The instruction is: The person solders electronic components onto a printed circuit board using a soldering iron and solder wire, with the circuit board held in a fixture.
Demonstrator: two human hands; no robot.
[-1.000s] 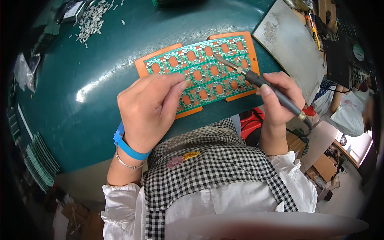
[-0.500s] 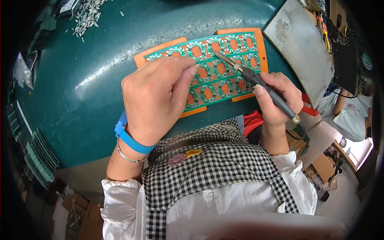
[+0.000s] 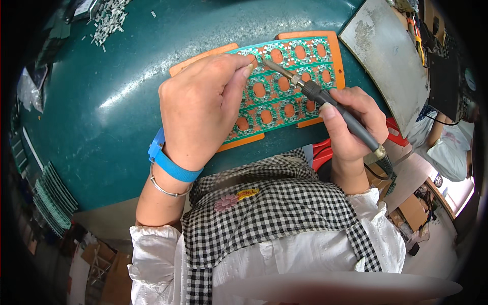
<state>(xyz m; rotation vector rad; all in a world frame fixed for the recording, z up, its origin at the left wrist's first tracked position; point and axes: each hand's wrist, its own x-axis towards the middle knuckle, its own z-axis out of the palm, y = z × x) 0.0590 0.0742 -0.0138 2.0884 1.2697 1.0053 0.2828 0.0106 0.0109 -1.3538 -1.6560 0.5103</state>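
Note:
In front of me lies a green panel of circuit boards [image 3: 272, 101], with rows of ring-shaped units, on an orange holder [image 3: 339, 71]. My right hand [image 3: 363, 119] grips a soldering iron [image 3: 351, 125] by its dark handle. The iron's tip points left at the top row, close to my left fingertips. Over the panel's left part, my left hand [image 3: 201, 96] is closed in a pinch of thumb and forefinger; what they hold, if anything, I cannot make out. That hand hides several units. A blue wrist strap [image 3: 175, 168] circles my left wrist.
Small white pieces [image 3: 109, 23] are heaped on the teal mat [image 3: 117, 76] at the far left. A grey metal plate [image 3: 389, 66] stands right of the holder. Green boards [image 3: 53, 203] are stacked at the left edge. Something red [image 3: 322, 155] sits below the mat's front edge.
The iron's tip has moved left along the top row, nearer my left fingertips. My left pinch has shifted slightly up and right. My right hand keeps its grip on the soldering iron.

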